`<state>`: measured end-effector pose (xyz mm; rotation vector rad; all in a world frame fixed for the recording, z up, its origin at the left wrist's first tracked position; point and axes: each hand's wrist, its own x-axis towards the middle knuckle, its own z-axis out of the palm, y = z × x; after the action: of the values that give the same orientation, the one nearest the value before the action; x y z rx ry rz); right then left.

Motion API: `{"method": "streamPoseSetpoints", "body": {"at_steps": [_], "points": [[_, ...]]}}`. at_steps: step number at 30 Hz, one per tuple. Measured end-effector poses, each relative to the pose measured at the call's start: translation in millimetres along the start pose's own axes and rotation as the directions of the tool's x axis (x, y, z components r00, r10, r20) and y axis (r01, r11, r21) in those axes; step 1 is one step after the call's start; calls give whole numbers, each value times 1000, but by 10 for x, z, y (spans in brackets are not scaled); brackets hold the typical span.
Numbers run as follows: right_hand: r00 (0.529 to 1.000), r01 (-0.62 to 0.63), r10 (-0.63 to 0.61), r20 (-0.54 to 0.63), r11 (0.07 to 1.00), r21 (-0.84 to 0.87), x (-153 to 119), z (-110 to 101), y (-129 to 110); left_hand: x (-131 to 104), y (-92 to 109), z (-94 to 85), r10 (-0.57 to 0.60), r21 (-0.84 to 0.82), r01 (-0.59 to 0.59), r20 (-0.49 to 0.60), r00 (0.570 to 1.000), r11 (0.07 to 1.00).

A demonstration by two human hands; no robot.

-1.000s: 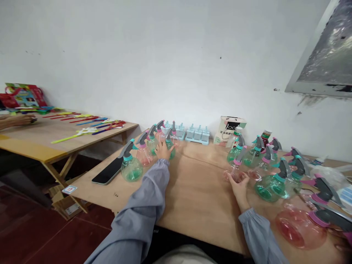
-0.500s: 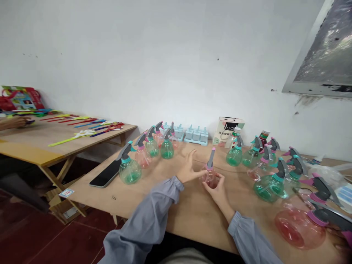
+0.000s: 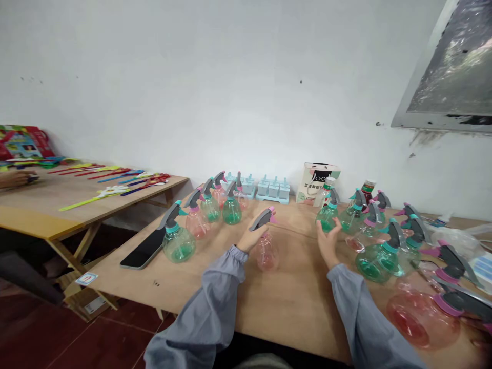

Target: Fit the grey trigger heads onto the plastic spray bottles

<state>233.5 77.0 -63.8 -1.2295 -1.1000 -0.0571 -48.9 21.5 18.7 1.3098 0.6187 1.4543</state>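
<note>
A pink spray bottle with a grey trigger head is upright near the middle of the table. My left hand is closed around its neck, just under the head. Off to the right, my right hand has its thumb and fingers apart and holds nothing. It is in front of a green spray bottle, and I cannot tell whether it touches it. Several green and pink bottles, such as a green one, stand on the left. More are grouped on the right, with a large pink bottle closest to me.
A black phone lies at the table's left edge. Pale blue popsicle moulds and a printed carton stand along the wall. On the left table are coloured plastic pieces and another person's hand.
The pink bottle has moved left and its spray head has turned. My left hand has closed on its neck. My right hand has let go of it and moved right, towards the green bottle.
</note>
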Motion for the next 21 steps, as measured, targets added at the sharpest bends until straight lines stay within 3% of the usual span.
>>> {"method": "streamPoseSetpoints", "body": {"at_steps": [2,4,7,10,16,21], "points": [[996,1,-11,-87,994,-113,334,75,102,13,-7,-62,-20,-16,21,38,999,1000],[995,-50,31,-95,977,-209,562,157,182,27,-43,-94,-12,-26,13,20,1000,1000],[994,-105,90,-66,957,-271,651,228,264,42,-98,-117,-13,-41,13,7,1000,999],[995,-81,63,-72,956,-284,473,215,296,45,-93,-141,-36,-69,37,12,999,997],[985,164,-172,-6,952,-256,-154,43,218,72,75,-169,-209,-323,188,-30,978,928],[965,250,-234,118,956,-153,-418,-120,81,117,184,-78,-127,-438,24,-206,970,899]]}}
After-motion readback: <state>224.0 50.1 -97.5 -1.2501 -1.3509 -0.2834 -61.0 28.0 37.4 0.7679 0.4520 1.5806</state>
